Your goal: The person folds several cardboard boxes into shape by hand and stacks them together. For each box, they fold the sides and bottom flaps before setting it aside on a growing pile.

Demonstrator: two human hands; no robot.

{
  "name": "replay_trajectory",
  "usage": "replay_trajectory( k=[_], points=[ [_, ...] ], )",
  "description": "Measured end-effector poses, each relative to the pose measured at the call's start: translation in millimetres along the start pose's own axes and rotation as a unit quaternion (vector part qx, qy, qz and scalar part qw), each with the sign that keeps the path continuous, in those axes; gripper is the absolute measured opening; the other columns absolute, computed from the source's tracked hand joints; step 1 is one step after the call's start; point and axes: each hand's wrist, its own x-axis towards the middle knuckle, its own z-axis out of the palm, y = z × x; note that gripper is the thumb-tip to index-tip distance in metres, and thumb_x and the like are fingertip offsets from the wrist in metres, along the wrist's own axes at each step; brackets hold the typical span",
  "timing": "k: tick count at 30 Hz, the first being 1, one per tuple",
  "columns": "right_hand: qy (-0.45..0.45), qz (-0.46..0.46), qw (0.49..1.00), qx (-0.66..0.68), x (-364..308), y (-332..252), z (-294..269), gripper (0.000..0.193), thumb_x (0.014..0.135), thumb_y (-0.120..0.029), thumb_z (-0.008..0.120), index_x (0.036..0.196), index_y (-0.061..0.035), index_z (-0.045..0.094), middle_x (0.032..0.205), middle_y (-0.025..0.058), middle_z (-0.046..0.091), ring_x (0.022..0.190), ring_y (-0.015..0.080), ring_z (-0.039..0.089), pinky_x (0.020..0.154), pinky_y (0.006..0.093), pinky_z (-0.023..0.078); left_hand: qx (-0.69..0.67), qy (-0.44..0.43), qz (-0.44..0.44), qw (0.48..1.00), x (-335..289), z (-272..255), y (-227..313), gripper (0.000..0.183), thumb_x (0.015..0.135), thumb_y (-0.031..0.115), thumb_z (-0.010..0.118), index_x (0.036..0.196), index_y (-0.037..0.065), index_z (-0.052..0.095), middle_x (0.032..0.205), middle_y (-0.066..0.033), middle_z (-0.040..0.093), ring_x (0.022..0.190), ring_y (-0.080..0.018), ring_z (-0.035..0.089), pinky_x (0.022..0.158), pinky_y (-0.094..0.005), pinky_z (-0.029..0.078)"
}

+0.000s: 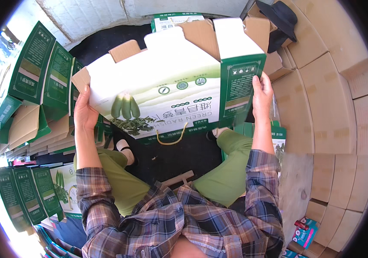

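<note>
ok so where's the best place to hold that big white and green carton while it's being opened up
By its two end edges, one hand from each side, as it is held now. The white and green carton is wide, half unfolded and floppy, so it probably needs support at both ends. The left hand grips the left edge near the brown flap; the right hand grips the green side panel. The yellow handle looks too thin for steady control.

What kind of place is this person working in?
Probably a packing or storage area for produce boxes. Both hands, left hand and right hand, hold a green and white carton; flat cartons are stacked at the left, and plain brown boxes are piled at the right.
</note>
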Motion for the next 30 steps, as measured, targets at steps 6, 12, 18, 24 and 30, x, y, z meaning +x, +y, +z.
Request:
replay_trajectory(
  k=[6, 12, 18, 24, 30],
  points=[
    [-0.010, 0.136, 0.990, -0.027, -0.3, 36.2, -6.0, 0.043, 0.098, -0.035, 0.050, 0.129, -0.0048, 0.050, 0.123, 0.0056, 0.056, 0.113, 0.0151, 0.050, 0.097, 0.0397, 0.038, 0.012, -0.006, -0.038, 0.999, -14.9, 7.6, -10.2, 0.040, 0.091, 0.021, 0.063, 0.124, 0.001, 0.052, 0.118, -0.0058, 0.060, 0.111, -0.0173, 0.055, 0.099, -0.0338, 0.041],
    [-0.049, 0.255, 0.964, 0.059, 1.8, 87.8, -8.4, 0.047, 0.097, -0.044, 0.048, 0.132, -0.0123, 0.045, 0.130, 0.0042, 0.050, 0.127, 0.0194, 0.039, 0.103, 0.0495, 0.030, 0.081, -0.003, -0.038, 0.996, -21.6, 7.9, -20.8, 0.042, 0.088, 0.017, 0.066, 0.123, 0.001, 0.052, 0.117, -0.0064, 0.060, 0.110, -0.0195, 0.055, 0.100, -0.0355, 0.038],
    [-0.062, 0.273, 0.954, 0.106, 2.9, 103.8, -14.9, 0.052, 0.097, -0.045, 0.046, 0.133, -0.0074, 0.042, 0.139, 0.0084, 0.041, 0.131, 0.0258, 0.032, 0.104, 0.0505, 0.030, 0.112, -0.042, -0.032, 0.992, -29.1, 11.0, -21.3, 0.041, 0.085, 0.012, 0.068, 0.121, 0.002, 0.054, 0.113, -0.0086, 0.062, 0.107, -0.0210, 0.057, 0.099, -0.0380, 0.039],
    [-0.031, 0.312, 0.948, 0.048, -3.8, 100.3, -11.3, 0.049, 0.094, -0.051, 0.047, 0.127, -0.0153, 0.046, 0.129, 0.0030, 0.048, 0.117, 0.0209, 0.042, 0.097, 0.0497, 0.036, 0.120, -0.078, -0.018, 0.990, -37.1, 13.0, -16.9, 0.039, 0.083, 0.010, 0.068, 0.120, 0.004, 0.055, 0.113, -0.0114, 0.064, 0.106, -0.0226, 0.059, 0.099, -0.0377, 0.040],
    [-0.056, 0.292, 0.954, 0.044, -2.2, 90.4, -9.4, 0.055, 0.094, -0.054, 0.046, 0.131, -0.0128, 0.045, 0.133, 0.0040, 0.047, 0.120, 0.0212, 0.042, 0.097, 0.0492, 0.036, 0.110, -0.060, -0.021, 0.992, -40.3, 14.3, -15.2, 0.039, 0.085, 0.009, 0.067, 0.121, 0.003, 0.055, 0.116, -0.0132, 0.063, 0.108, -0.0226, 0.058, 0.100, -0.0380, 0.040]
  ],
)
